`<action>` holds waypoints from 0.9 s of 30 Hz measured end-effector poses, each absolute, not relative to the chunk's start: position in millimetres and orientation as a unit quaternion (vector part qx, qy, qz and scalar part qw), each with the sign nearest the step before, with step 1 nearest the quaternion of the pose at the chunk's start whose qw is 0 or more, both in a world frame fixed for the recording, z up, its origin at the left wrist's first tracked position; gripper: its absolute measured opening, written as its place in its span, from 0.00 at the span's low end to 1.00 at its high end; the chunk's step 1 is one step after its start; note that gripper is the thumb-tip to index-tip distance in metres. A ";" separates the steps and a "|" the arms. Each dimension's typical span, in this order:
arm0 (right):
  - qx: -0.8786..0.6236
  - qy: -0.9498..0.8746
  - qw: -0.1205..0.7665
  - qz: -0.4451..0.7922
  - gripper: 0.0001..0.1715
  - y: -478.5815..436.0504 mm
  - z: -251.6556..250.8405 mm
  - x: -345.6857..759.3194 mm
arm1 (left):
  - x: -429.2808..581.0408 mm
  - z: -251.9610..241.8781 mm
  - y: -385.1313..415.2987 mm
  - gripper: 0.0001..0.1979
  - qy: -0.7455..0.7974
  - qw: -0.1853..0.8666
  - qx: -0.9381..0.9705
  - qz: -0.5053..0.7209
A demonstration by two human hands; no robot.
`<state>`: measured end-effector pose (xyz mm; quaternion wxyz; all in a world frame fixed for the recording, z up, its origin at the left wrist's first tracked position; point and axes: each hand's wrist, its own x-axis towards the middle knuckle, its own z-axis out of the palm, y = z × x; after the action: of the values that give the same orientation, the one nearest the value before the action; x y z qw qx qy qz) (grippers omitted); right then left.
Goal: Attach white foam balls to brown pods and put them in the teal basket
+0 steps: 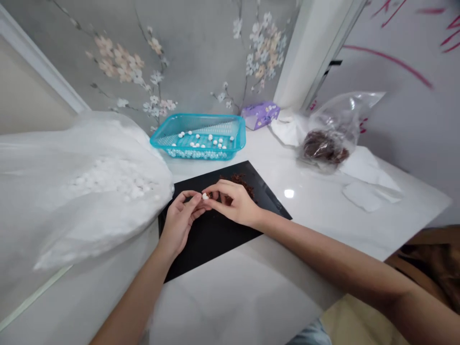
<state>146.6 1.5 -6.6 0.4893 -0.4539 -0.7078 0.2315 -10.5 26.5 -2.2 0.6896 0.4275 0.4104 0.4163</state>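
Observation:
Over a black mat (201, 239), my left hand (181, 218) and my right hand (237, 203) meet fingertip to fingertip. Between them is a small white ball (205, 196) with reddish-brown material on its right side. Both hands are closed in a pinch on it; the fingers partly cover it. Behind my right hand lies a loose heap of reddish-brown shreds (241, 179) on the mat, partly hidden by that hand. Beyond the mat stands a turquoise plastic basket (197, 154) with many similar white balls scattered in its bottom.
A large white plastic bag (89, 215) full of white balls bulges over the left side of the white table (323, 225). At the back are a purple tissue pack (260, 115), a clear bag (325, 143) of dark brown shreds and crumpled white tissues (366, 189). A wall stands close behind.

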 end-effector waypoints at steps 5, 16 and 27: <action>-0.595 -0.685 0.421 -0.008 0.20 45.2 23.0 169.2 | -11.3 -0.2 25.8 0.11 0.408 0.691 0.455 0.387; -0.460 -0.842 0.276 -0.067 0.15 87.8 60.2 99.3 | -16.7 -7.9 23.5 0.10 0.380 0.696 0.459 0.401; -0.429 -0.883 0.166 0.090 0.12 118.1 35.9 6.3 | -15.0 -12.1 15.9 0.12 0.345 0.712 0.398 0.465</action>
<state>6.3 118.1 35.9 0.1662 -0.4295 -0.8830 0.0901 -15.0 15.9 -12.1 0.7117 0.3979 0.3454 0.4646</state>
